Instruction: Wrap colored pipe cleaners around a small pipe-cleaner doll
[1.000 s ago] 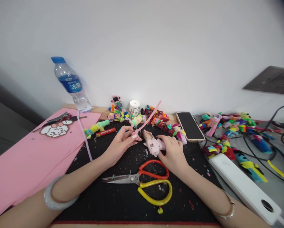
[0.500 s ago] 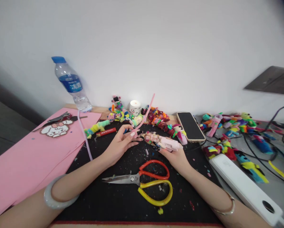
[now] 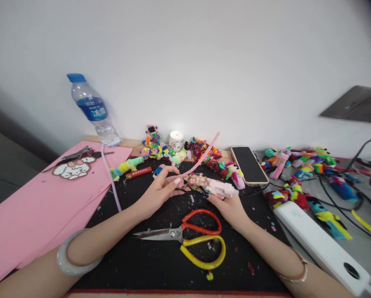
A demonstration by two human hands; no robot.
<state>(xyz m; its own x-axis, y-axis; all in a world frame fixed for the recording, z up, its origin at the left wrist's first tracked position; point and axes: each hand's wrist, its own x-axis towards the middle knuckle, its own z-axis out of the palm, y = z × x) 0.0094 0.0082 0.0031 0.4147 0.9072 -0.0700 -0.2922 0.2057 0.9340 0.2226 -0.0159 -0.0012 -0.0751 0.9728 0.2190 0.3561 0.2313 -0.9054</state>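
My left hand (image 3: 160,189) pinches one end of a pink pipe cleaner (image 3: 202,158) that slants up and to the right. The pinched end meets the tip of a small pink glue gun (image 3: 216,187) crusted with coloured bits, which my right hand (image 3: 227,203) holds from below, palm up. Both hands hover just above a black mat (image 3: 160,265). Red and yellow handled scissors (image 3: 188,236) lie on the mat right in front of my hands.
Pink paper sheets (image 3: 33,207) with a pixel bunny lie left, a water bottle (image 3: 94,109) behind them. Fuzzy pipe-cleaner figures (image 3: 173,153), a small white candle (image 3: 175,140) and a phone (image 3: 249,164) sit at the back. A white power bank (image 3: 321,244), cables and more figures lie right.
My right hand turned palm up and lifted the glue gun off the mat. My left hand swung the pipe cleaner more upright, then tilted it right again and brought its end to the gun's tip.
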